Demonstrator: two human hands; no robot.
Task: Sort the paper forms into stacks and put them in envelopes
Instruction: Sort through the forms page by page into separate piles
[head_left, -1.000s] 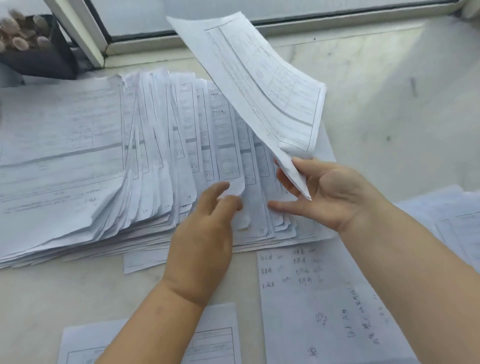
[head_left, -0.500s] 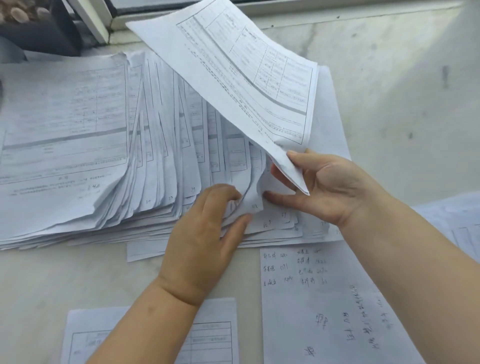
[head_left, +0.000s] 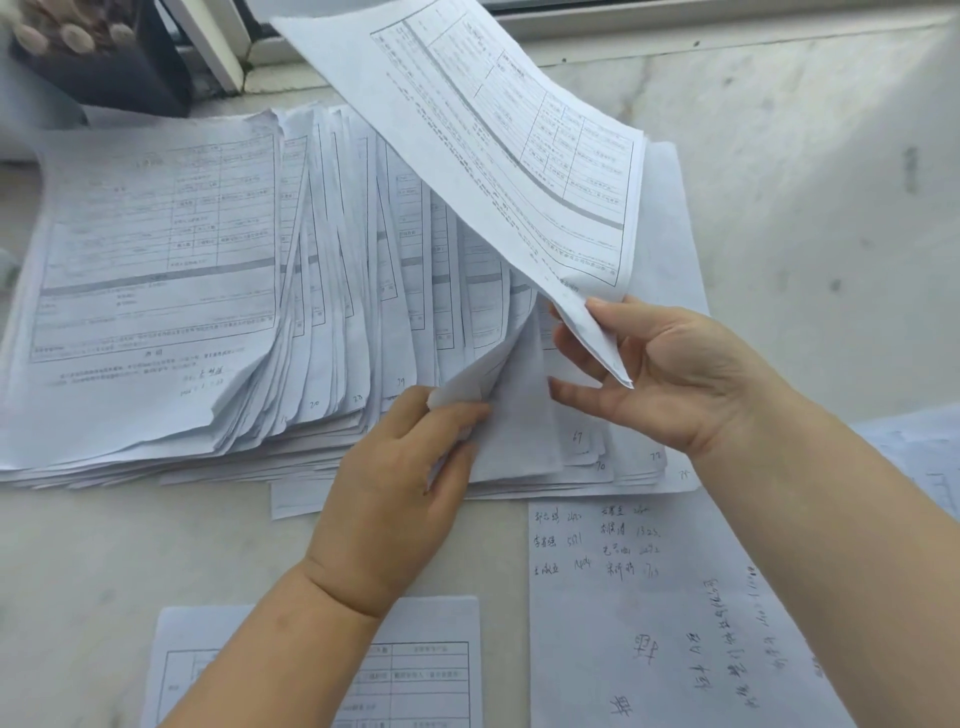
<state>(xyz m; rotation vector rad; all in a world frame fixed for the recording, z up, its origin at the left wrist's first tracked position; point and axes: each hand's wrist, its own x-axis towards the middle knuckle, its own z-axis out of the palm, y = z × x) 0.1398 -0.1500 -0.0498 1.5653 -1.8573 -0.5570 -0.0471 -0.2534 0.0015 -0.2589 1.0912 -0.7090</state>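
A thick fanned stack of printed forms lies spread across the pale stone surface, with pencilled numbers on the lower corners. My right hand pinches the lower corner of a raised form, which slants up and away over the stack. My left hand pinches the curled lower corner of a sheet near the right end of the fan and lifts it off the sheets beneath.
A handwritten note sheet lies near the front right. Another printed form lies at the front, partly under my left forearm. More papers show at the right edge. A dark holder stands at the back left by the window frame.
My left hand has peeled a sheet's corner up from the fan. The raised form in my right hand has stayed aloft. The camera has moved closer.
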